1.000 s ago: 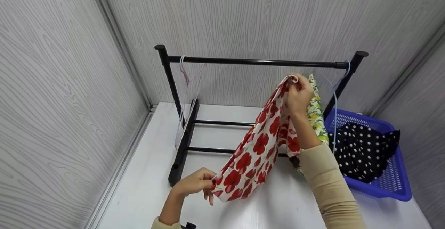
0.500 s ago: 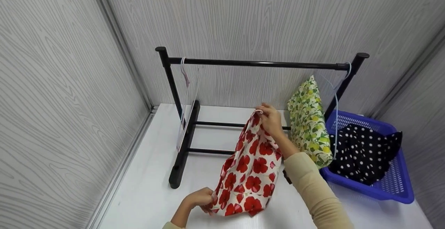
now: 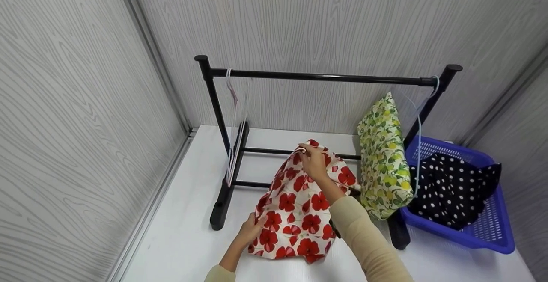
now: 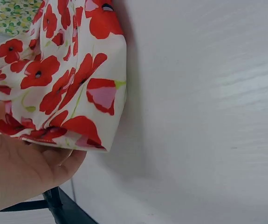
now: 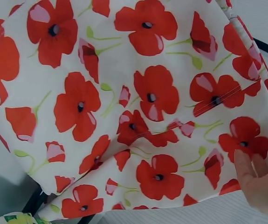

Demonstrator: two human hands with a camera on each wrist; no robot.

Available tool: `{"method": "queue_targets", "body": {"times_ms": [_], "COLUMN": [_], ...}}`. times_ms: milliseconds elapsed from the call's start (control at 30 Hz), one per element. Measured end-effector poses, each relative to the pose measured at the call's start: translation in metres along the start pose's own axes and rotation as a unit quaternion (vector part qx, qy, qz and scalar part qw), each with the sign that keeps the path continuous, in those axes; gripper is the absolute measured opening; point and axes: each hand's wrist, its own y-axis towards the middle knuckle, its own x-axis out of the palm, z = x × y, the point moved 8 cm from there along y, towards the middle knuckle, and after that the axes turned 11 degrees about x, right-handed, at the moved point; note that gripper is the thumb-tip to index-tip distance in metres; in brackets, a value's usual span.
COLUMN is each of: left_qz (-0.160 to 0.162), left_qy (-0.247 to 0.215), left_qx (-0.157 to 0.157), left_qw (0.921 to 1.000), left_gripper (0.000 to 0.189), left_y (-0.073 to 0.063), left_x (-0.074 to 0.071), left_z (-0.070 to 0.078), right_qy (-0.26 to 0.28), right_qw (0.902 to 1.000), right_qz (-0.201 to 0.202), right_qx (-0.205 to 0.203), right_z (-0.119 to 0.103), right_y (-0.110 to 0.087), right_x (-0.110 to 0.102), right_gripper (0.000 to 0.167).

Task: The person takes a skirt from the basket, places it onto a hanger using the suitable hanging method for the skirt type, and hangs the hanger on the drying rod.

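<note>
A white garment with red poppies (image 3: 295,213) is spread between my two hands over the base bars of the rack. My left hand (image 3: 250,229) grips its lower left edge; in the left wrist view the fingers of this hand (image 4: 31,163) lie under the hem. Higher up, my right hand (image 3: 314,164) pinches the rolled upper edge. Stitched seams and a fold cross the poppy garment (image 5: 152,98) in the right wrist view, where the fingertips of the right hand (image 5: 259,182) lie against the fabric at the right.
A black clothes rack (image 3: 321,76) stands on the white table (image 3: 171,213). Thin hangers (image 3: 234,136) hang at its left end. Lemon-print fabric (image 3: 383,158) and a light blue hanger (image 3: 419,136) are at the right. Beyond, a blue basket (image 3: 471,245) holds black polka-dot cloth (image 3: 454,188).
My right hand has come down and left with the garment's upper edge. The left hand has shifted slightly along its edge. The garment is spread wider, and the lemon-print fabric now shows fully.
</note>
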Motion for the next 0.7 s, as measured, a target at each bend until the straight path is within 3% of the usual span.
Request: {"method": "queue_targets", "body": {"times_ms": [100, 167, 300, 433, 567, 633, 700], "left_qz": [0.054, 0.093, 0.14, 0.14, 0.138, 0.142, 0.152], "left_qy": [0.031, 0.067, 0.105, 0.102, 0.097, 0.086, 0.086], "left_qx": [0.025, 0.05, 0.083, 0.104, 0.098, 0.09, 0.093], "left_qw": [0.9977, 0.9922, 0.9811, 0.9793, 0.9809, 0.982, 0.9801], "left_gripper": [0.054, 0.046, 0.033, 0.034, 0.032, 0.032, 0.031], "left_y": [0.003, 0.005, 0.008, 0.009, 0.009, 0.012, 0.019], "left_x": [-0.002, -0.004, -0.007, -0.008, -0.009, -0.009, -0.01], "left_z": [0.0, 0.002, 0.006, 0.009, 0.011, 0.007, -0.006], "right_qy": [-0.005, -0.011, -0.003, 0.019, 0.006, -0.006, -0.015], "right_qw": [0.9958, 0.9898, 0.978, 0.9711, 0.9713, 0.9723, 0.9726], "right_qz": [-0.089, -0.139, -0.206, -0.237, -0.237, -0.233, -0.232], "right_qx": [0.022, 0.03, 0.03, 0.014, 0.011, 0.014, 0.014], "right_z": [0.006, 0.011, 0.016, 0.016, 0.016, 0.018, 0.023], "right_y": [-0.005, -0.01, -0.018, -0.022, -0.024, -0.026, -0.031], "right_x": [0.016, 0.025, 0.034, 0.037, 0.038, 0.038, 0.039], "right_gripper": [0.039, 0.048, 0.062, 0.069, 0.069, 0.066, 0.062]}}
